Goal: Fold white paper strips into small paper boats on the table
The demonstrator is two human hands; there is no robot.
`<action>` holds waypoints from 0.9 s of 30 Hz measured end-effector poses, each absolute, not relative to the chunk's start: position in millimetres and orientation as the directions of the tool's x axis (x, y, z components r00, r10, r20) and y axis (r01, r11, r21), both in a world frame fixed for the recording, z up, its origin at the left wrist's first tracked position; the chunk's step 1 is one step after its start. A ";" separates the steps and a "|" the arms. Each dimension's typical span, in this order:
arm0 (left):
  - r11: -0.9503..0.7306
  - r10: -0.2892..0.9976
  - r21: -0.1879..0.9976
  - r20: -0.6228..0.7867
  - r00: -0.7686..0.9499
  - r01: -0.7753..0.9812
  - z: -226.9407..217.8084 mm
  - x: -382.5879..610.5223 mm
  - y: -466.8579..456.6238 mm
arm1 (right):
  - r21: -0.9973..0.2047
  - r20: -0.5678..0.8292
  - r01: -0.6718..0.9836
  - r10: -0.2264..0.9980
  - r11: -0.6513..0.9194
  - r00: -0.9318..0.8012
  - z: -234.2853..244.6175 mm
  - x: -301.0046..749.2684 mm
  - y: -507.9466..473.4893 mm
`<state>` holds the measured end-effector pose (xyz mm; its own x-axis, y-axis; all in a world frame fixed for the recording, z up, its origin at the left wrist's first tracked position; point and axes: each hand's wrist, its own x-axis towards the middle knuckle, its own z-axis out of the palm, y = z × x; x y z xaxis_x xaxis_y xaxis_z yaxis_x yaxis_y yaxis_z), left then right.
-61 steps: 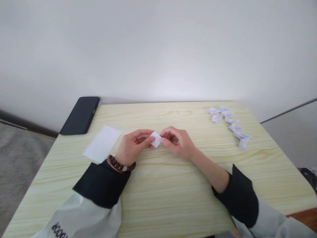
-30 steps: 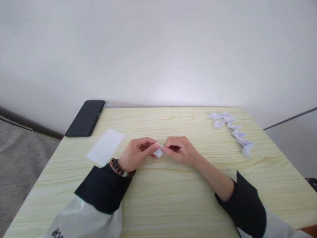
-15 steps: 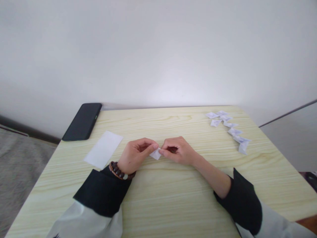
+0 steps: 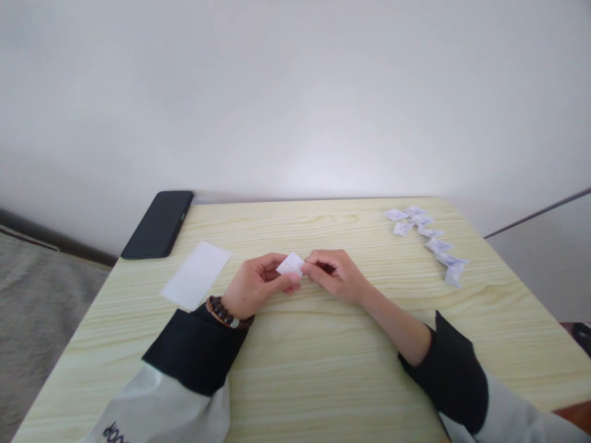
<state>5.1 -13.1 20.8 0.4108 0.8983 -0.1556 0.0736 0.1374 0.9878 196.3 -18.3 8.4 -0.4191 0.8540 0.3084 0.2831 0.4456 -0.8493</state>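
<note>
A small folded piece of white paper (image 4: 290, 264) is held up between both hands over the middle of the table. My left hand (image 4: 258, 284) grips its lower left side, with the thumb in front and the fingers behind. At its right corner, my right hand (image 4: 336, 275) pinches the paper between thumb and curled forefinger. A flat white sheet of paper (image 4: 196, 275) lies on the table just left of my left hand. Several small folded white paper pieces (image 4: 437, 245) rest in a loose curved row to the right.
A black tablet or large phone (image 4: 158, 224) lies at the table's back left corner. The pale wood-grain table (image 4: 314, 375) meets a white wall (image 4: 295, 104) at the back. Carpet (image 4: 41, 307) shows beyond its left edge.
The folded paper has turned and come up, so more of its face shows above my left thumb. Both hands remain on it, fingers slightly shifted.
</note>
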 end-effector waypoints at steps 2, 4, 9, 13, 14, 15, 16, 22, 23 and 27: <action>0.132 0.880 0.983 -0.174 0.443 0.124 20.5 4.4 -13.2 | -0.843 0.310 0.289 0.850 0.453 -0.427 7.8 196.5 -18.4; 0.122 0.878 0.983 -0.173 0.446 0.140 19.6 4.0 -13.5 | -0.831 0.310 0.297 0.835 0.470 -0.454 7.5 196.8 -18.3; 0.144 0.865 0.981 -0.187 0.466 0.127 18.8 3.2 -14.0 | -0.837 0.283 0.293 0.824 0.462 -0.490 7.4 197.8 -17.8; 0.162 0.862 0.979 -0.202 0.465 0.127 20.9 2.1 -13.7 | -0.885 0.255 0.231 0.836 0.404 -0.485 8.5 198.3 -17.3; 0.158 0.863 0.980 -0.195 0.466 0.118 21.3 2.0 -13.7 | -0.895 0.247 0.217 0.839 0.389 -0.485 8.7 198.4 -17.1; 0.152 0.864 0.983 -0.185 0.469 0.108 21.6 1.9 -13.8 | -0.902 0.240 0.208 0.841 0.378 -0.485 8.8 198.5 -16.9; 0.142 0.864 0.985 -0.174 0.474 0.101 21.6 1.9 -14.0 | -0.903 0.239 0.207 0.841 0.376 -0.486 8.6 198.6 -16.6; 0.072 0.851 0.983 -0.149 0.504 0.170 21.6 2.4 -15.5 | -0.847 0.295 0.257 0.814 0.465 -0.500 7.2 198.1 -15.2; 0.077 0.847 0.980 -0.161 0.506 0.183 22.0 2.6 -15.3 | -0.840 0.298 0.269 0.816 0.470 -0.496 7.2 197.8 -15.2; 0.119 0.835 0.972 -0.209 0.510 0.202 23.6 3.2 -14.6 | -0.809 0.310 0.322 0.822 0.492 -0.478 7.5 196.5 -15.7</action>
<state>3.2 -14.6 23.6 0.5097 0.8347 -0.2086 0.2022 0.1195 0.9720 196.5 -15.7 7.5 -0.4776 0.8223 0.3095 0.3218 0.4915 -0.8092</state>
